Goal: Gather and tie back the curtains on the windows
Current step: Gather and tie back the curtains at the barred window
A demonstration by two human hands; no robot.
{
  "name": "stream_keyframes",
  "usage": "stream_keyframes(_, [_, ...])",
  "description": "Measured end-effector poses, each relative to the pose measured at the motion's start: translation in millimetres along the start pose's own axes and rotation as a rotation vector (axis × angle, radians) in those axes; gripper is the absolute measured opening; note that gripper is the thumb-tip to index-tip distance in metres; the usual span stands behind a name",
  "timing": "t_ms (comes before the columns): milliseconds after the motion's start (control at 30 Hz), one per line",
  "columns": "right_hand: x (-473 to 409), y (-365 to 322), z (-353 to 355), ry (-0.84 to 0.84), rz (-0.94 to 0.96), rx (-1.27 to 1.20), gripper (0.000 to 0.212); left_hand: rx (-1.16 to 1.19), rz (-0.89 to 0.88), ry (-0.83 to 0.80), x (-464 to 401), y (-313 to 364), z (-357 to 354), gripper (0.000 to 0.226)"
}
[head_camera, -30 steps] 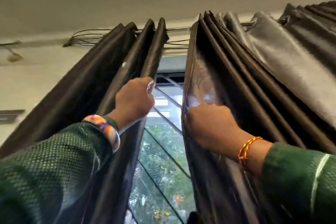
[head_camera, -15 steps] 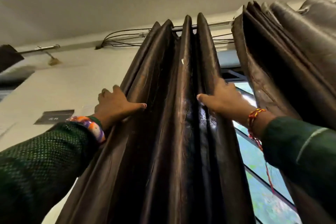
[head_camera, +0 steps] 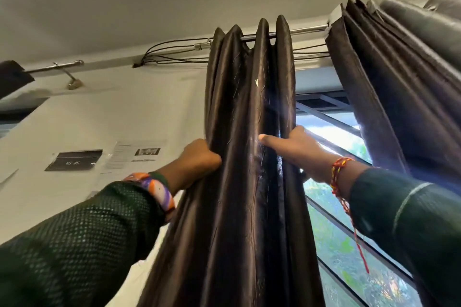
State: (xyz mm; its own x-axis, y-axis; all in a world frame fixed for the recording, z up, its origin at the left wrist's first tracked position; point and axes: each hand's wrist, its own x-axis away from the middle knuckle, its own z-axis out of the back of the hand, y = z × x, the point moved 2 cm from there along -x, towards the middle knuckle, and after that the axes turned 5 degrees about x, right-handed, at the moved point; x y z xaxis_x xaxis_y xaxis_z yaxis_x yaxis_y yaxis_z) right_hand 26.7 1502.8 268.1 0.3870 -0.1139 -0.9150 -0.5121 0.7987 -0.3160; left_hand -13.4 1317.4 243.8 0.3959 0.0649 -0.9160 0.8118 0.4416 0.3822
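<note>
the left curtain, dark brown and glossy, hangs from the rod bunched into tight upright folds, in front of the wall edge at the left side of the window. the left hand grips the bunch's left edge, fingers curled into the outer fold so only the knuckles show. the right hand holds the bunch's right edge, thumb stretched across the front folds and fingers wrapped behind the cloth, out of sight. both arms reach up in dark green sleeves; a purple, orange and white bangle sits on the left wrist and a red and yellow thread on the right, one strand dangling down. the right curtain, also gathered into folds, hangs further right on the same rod, apart from the first, with bright glass and green leaves showing between them. black cables run along the wall just under the rod. papers are stuck on the wall at left.
</note>
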Motion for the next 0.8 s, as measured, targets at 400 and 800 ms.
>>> stream_keyframes(400, [-12, -18, -56, 0.076, 0.197, 0.353, 0.06, -0.095, -0.134, 0.006, -17, -18, -12, 0.032])
stream_keyframes(800, [-27, -175, -142, 0.023, 0.272, 0.339, 0.037, -0.172, -0.271, -0.004, -26, -68, 104, 0.015])
